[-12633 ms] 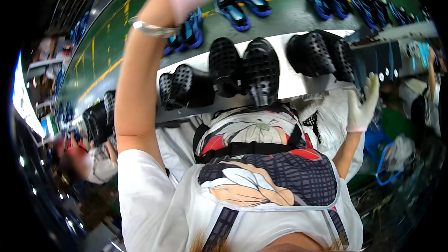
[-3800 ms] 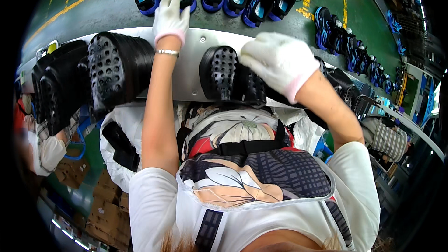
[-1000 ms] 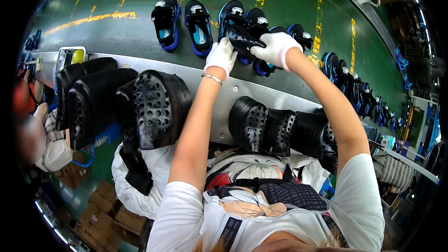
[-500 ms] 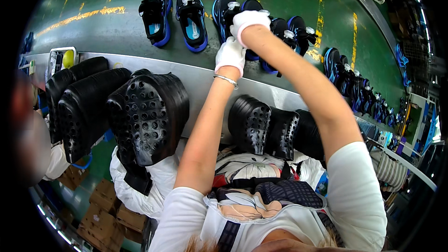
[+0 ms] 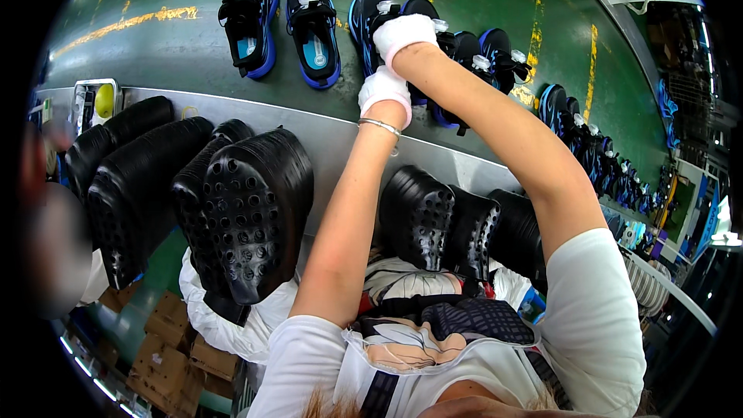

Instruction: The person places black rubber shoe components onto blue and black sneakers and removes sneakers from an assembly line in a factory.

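Both my hands wear white gloves and reach over a black sneaker with blue trim, third from the left in a row on the green surface. My left hand is closed at the heel end of this sneaker. Just beyond it, my right hand curls over the shoe's opening, its fingers bent and partly hidden. A neighbouring sneaker is half covered by the right glove. To the left stand two similar sneakers, one and another, each with a clear piece on its strap.
Large black studded boot-like forms lie on the metal ledge to the left; smaller black ones lie right of my left forearm. More sneakers line the far right. Cardboard boxes sit lower left. A blurred person is at the left edge.
My right hand has shifted slightly left and down, and its fingers stay bent. My left hand remains near the sneaker's heel. The whole view has moved a little.
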{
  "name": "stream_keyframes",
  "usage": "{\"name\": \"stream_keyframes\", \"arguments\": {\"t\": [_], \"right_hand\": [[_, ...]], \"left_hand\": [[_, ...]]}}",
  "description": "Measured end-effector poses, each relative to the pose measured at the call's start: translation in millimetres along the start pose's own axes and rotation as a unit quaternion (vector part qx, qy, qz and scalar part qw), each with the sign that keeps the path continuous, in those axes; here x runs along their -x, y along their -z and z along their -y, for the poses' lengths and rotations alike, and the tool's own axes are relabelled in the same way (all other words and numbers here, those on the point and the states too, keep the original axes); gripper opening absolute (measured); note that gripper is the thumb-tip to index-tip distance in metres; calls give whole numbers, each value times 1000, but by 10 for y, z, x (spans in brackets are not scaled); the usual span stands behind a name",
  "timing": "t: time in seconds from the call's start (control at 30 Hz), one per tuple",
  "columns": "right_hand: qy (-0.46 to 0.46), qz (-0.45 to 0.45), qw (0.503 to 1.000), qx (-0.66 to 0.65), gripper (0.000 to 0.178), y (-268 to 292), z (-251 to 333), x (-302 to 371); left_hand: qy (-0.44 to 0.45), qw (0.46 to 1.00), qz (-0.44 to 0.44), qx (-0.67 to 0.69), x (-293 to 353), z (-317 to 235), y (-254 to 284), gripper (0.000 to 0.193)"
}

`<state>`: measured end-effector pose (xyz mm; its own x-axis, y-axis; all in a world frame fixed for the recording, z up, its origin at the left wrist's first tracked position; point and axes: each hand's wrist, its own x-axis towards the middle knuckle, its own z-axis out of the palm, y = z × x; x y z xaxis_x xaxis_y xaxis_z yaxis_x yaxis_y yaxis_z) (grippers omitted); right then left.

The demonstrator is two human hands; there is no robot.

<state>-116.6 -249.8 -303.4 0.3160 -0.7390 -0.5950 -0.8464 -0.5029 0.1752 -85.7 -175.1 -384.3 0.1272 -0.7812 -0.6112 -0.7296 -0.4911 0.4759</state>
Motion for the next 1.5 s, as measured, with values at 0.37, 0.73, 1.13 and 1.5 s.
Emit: {"name": "stream_keyframes", "arguments": {"t": [0.37,0.73,1.13,1.5], "right_hand": [[14,-40,998,-44,27,-45,-110,-48],[87,-143,971,-168,32,-131,-609,2321],[75,-234,953,-176,21,-774,-436,3656],[13,-264,911,-316,46,-1139,-78,3777]], "left_hand": [[-63,993,-10,-103,47,-36,128,26],[-382,821,38,-422,82,-192,1313,33],[-174,963,-75,-192,112,254,661,47],[-181,966,-186,12,1740,589,318,40]]}}
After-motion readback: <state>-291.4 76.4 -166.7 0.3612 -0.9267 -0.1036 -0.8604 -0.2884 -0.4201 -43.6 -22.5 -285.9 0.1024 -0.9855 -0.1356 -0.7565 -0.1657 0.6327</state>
